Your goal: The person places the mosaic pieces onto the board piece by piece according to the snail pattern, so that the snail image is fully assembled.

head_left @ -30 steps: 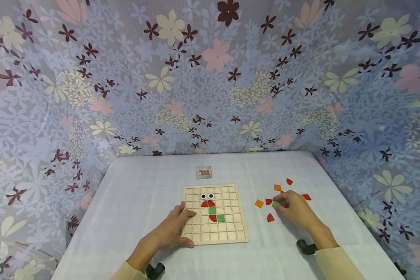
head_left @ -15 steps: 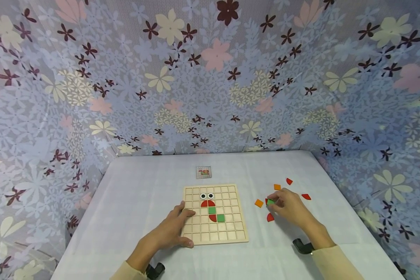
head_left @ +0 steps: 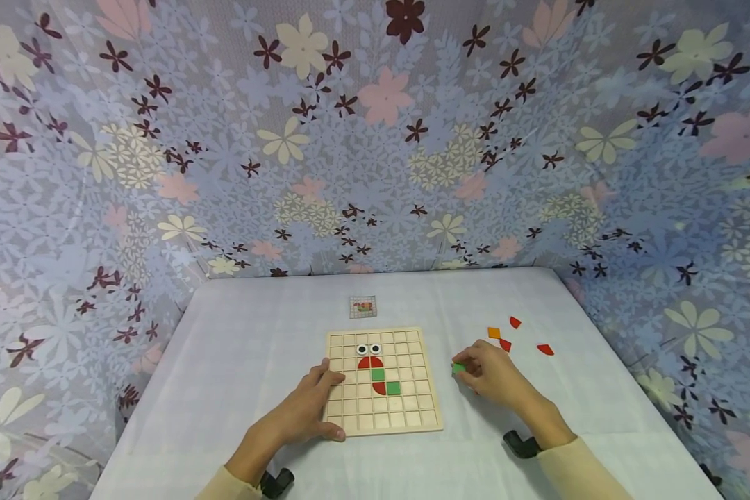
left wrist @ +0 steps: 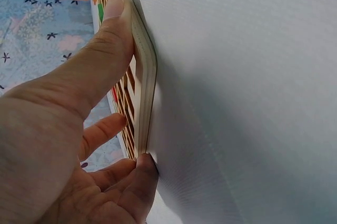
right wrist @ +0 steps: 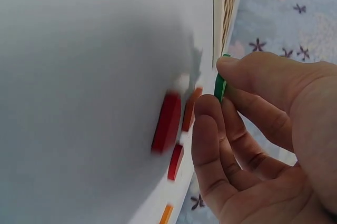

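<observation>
Your right hand (head_left: 492, 377) pinches a green square tile (head_left: 458, 368), near the right edge of the pale wooden grid board (head_left: 414, 403). Your left hand (head_left: 306, 408) is spread wide and touches this board at its left side. On the white tablecloth (head_left: 256, 333), an orange square tile (head_left: 494, 333) lies beyond your right hand.

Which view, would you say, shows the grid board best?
The head view: almost the whole grid board shows from above. The left wrist view catches mainly its edge; the right wrist view, a sliver.
</observation>
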A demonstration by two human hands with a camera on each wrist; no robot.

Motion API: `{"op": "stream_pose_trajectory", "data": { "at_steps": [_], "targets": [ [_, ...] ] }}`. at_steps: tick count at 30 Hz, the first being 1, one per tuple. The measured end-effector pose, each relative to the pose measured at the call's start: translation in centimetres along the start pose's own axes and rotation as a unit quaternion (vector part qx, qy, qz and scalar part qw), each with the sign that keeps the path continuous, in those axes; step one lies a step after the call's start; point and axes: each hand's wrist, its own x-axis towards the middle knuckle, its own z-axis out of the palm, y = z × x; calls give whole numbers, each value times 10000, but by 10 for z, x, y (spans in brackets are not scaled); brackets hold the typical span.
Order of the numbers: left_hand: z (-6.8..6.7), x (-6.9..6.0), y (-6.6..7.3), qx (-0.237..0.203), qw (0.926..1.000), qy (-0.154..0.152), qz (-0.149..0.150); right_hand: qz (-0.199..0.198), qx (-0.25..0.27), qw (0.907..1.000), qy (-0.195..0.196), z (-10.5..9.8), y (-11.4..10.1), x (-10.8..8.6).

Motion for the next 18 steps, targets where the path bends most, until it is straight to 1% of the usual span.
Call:
{"op": "stream_pose_trajectory", "data": {
  "at_steps": [4, 10, 13, 18],
  "targets": [
    [1, 0, 0, -6, 10000, -14, 1, -183, 36, 9997, -133, 8, -9, 1],
    [1, 0, 0, 56, 10000, 10, -26, -724, 184, 9966, -339, 17, -22, 1],
    [0, 0, 1, 98, 9999, 23, -41, -910, 225, 9947, -431, 21, -27, 1],
    [0, 0, 2, 122, 9999, 15, -78, -1114, 62, 9925, -505, 29, -35, 2]
  ]
}}
